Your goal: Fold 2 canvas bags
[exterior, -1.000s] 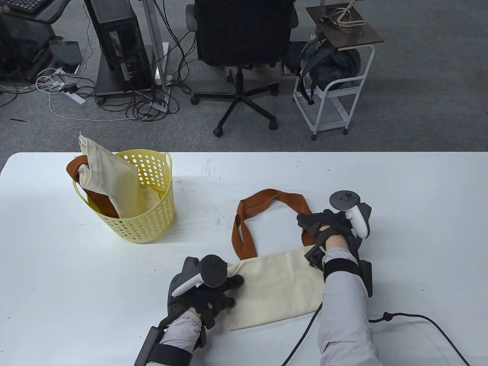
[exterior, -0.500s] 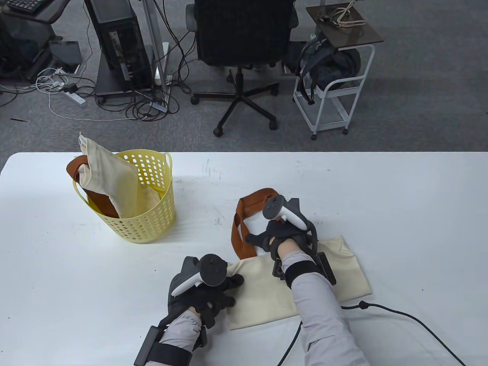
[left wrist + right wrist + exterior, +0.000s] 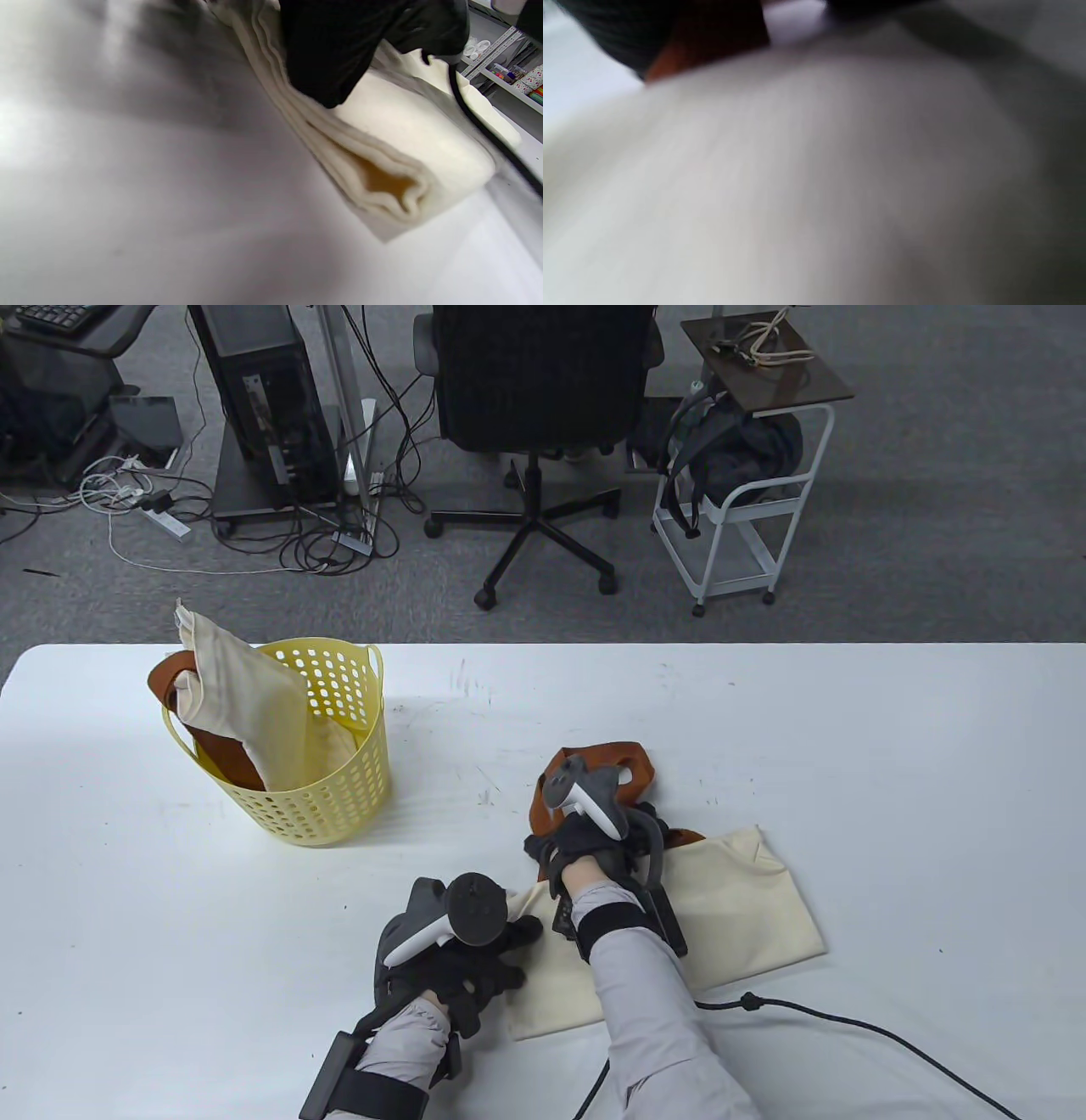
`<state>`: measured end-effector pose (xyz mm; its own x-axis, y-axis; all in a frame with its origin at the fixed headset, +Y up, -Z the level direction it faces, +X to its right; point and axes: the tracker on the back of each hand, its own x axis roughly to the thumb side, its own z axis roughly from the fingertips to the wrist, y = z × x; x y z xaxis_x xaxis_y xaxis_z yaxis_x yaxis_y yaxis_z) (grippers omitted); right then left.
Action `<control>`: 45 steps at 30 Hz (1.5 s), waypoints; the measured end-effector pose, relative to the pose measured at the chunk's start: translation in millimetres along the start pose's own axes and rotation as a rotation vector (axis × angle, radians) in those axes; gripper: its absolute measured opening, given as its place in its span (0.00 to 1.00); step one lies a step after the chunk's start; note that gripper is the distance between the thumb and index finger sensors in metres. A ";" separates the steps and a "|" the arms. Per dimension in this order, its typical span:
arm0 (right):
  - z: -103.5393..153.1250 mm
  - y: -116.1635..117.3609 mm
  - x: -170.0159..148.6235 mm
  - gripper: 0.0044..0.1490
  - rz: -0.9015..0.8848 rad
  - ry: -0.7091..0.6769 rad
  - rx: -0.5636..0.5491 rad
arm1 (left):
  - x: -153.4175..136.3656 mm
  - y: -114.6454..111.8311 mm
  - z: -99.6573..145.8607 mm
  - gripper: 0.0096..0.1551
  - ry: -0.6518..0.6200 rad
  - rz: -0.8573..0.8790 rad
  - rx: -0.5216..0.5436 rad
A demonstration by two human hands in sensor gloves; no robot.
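A cream canvas bag lies folded into a band on the white table. Its brown straps are bunched at the bag's far edge. My right hand grips the straps over that edge. My left hand presses on the bag's left end with fingers spread. The left wrist view shows the stacked fold layers under my gloved fingers. The right wrist view is blurred: cream cloth and a bit of brown strap. A second cream bag with brown straps stands crumpled in a yellow basket.
The yellow basket stands at the table's left. A black cable trails from my right arm across the table's near right. Beyond the far table edge are an office chair and a white cart.
My right hand has swept left from the bag's right strap base, gathering the straps toward the bag's far edge. The straps' loop has collapsed into a bunch. My left hand has stayed in place.
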<state>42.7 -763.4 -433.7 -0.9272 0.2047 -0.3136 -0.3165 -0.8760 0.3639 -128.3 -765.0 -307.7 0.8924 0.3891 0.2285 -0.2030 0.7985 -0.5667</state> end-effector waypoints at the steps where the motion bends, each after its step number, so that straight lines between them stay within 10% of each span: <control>1: -0.4 -4.2 -4.2 0.53 0.002 0.020 -0.051 | 0.1 0.0 0.0 0.36 0.001 -0.002 0.001; 7: -6.1 -15.7 -23.6 0.39 0.047 0.032 -0.164 | 0.5 -0.6 -0.2 0.36 0.005 0.002 0.001; 16: -4.4 -30.2 -44.4 0.44 0.004 0.121 -0.312 | 1.9 -1.7 -0.5 0.36 0.007 0.007 -0.004; 27: -8.5 -59.4 -119.2 0.32 -0.850 -0.038 -0.162 | -2.7 -1.6 -1.3 0.36 0.011 0.046 -0.014; 36: 51.3 -95.8 -141.2 0.23 -0.654 -0.393 -0.167 | -2.2 -3.0 -1.6 0.41 0.009 0.031 -0.022; 45: 76.0 -39.8 -175.3 0.23 -0.375 -0.397 -0.109 | 2.8 -7.8 -2.8 0.46 0.051 -0.059 0.000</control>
<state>202.7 -731.3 -326.5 -0.7662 0.6412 -0.0422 -0.6361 -0.7475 0.1914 -123.1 -771.5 -304.9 0.9222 0.3171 0.2213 -0.1490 0.8194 -0.5535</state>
